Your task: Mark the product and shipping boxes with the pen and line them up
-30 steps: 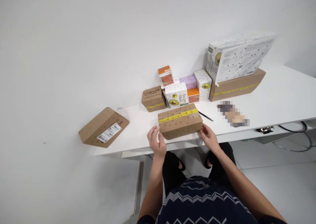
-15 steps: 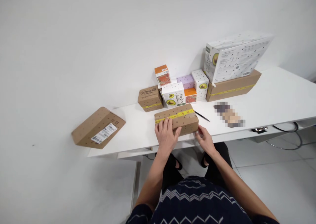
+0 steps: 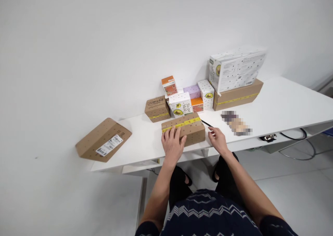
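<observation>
A brown cardboard box (image 3: 188, 128) sealed with yellow tape lies near the front edge of the white table (image 3: 286, 104). My left hand (image 3: 172, 143) rests flat on the box's top left part, fingers stretched out. My right hand (image 3: 217, 140) hovers just right of the box, off it, fingers loosely spread and holding nothing. A thin black pen or blade (image 3: 206, 123) lies on the table just beyond my right fingertips.
Behind the box stand a small brown carton (image 3: 157, 108), several small white, orange and purple food boxes (image 3: 180, 104), and a large white box (image 3: 235, 70) on a long brown carton (image 3: 238, 95). Another brown box with a label (image 3: 104, 143) overhangs the table's left end. A blurred item (image 3: 236, 123) lies right.
My left hand moved from the box's left side onto its top. My right hand let go of the box's right end and drifted a little right toward the pen.
</observation>
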Available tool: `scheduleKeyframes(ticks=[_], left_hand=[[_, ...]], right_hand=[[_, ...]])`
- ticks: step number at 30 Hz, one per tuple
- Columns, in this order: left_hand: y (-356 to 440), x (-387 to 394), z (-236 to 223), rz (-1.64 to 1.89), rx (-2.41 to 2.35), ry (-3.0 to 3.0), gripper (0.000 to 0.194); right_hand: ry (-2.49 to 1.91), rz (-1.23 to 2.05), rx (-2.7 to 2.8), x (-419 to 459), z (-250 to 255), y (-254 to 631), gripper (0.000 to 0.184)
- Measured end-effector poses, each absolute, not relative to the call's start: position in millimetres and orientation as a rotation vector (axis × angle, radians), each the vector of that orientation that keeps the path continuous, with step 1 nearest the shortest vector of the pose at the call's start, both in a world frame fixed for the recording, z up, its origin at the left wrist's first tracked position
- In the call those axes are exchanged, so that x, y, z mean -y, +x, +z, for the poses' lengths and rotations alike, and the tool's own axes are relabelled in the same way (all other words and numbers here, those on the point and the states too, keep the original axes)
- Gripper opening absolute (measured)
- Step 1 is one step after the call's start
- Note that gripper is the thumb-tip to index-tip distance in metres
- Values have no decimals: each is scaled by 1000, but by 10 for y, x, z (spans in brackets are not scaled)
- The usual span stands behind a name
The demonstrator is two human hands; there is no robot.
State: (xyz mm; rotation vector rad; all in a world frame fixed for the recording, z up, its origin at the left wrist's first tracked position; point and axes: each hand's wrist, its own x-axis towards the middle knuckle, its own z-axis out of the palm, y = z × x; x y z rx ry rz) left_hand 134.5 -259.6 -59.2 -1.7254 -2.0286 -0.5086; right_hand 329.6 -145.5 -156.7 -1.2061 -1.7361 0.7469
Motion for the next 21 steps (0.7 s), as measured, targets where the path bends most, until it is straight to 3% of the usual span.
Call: scheduleKeyframes(ticks=[10, 21], left_hand=[[1357, 2622, -615, -551, 2023, -1710, 45], [1345, 2587, -538, -550, 2054, -1739, 44]], right_hand=[[-1499, 481, 2019, 1101, -1455, 3331, 33], [-1549, 515, 1856, 1102, -1553, 3564, 34]])
